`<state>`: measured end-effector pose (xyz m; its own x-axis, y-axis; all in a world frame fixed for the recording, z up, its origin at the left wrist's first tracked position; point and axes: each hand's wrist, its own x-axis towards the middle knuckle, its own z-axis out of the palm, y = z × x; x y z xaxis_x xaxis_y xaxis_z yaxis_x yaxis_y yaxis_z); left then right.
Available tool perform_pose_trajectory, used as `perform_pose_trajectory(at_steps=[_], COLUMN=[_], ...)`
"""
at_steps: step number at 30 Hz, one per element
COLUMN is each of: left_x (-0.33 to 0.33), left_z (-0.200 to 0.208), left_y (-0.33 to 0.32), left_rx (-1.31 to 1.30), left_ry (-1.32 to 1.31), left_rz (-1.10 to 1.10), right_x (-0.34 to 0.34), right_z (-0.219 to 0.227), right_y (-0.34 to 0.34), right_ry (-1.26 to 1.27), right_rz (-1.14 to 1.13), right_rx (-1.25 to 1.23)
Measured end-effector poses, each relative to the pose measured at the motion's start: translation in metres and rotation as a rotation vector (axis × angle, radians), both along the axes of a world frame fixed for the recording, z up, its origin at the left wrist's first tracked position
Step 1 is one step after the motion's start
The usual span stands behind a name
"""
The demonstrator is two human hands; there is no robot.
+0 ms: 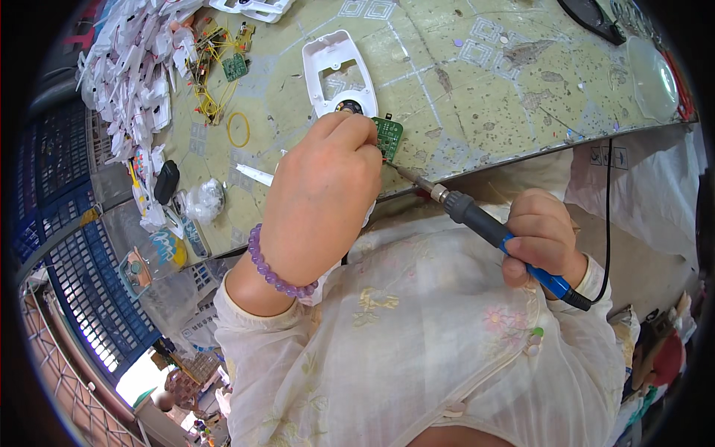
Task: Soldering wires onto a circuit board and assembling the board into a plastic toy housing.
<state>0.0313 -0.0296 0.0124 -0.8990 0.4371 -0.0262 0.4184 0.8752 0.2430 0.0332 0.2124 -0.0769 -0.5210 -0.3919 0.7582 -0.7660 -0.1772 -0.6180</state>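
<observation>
In my right hand [542,237] is a soldering iron [477,216] with a blue and black handle, gripped like a pen. Its metal tip points left and meets the lower edge of a small green circuit board [389,138], or comes very near it. My left hand [328,179] is closed at the left edge of that board, covering part of it; the fingertips are hidden. Just beyond those fingers lies a white plastic housing [339,63] with a rectangular opening. A round dark part [348,106] sits at its near end, partly covered by my hand.
White plastic pieces [134,67] are heaped at the far left, beside several boards with yellow wires [212,71]. A yellow ring [238,130] lies on the worn table [477,104]. The iron's black cable [609,208] hangs at the right. A clear lid-like piece [652,80] lies far right.
</observation>
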Motion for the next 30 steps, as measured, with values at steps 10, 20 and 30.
perform_pose_trajectory(at_steps=[10, 20, 30], left_x=[0.001, 0.001, -0.003], left_z=[0.001, 0.000, 0.004], left_y=[0.000, 0.001, 0.005], left_rx=[-0.007, -0.022, 0.008], left_ry=[0.005, 0.005, -0.028], left_rz=[0.002, 0.002, 0.056], right_x=[0.000, 0.002, -0.012], right_z=[0.000, 0.004, 0.009], right_y=[-0.001, 0.009, 0.055], right_ry=[0.001, 0.021, -0.348], right_rz=[-0.004, 0.011, -0.690], right_rx=[-0.003, -0.005, -0.369])
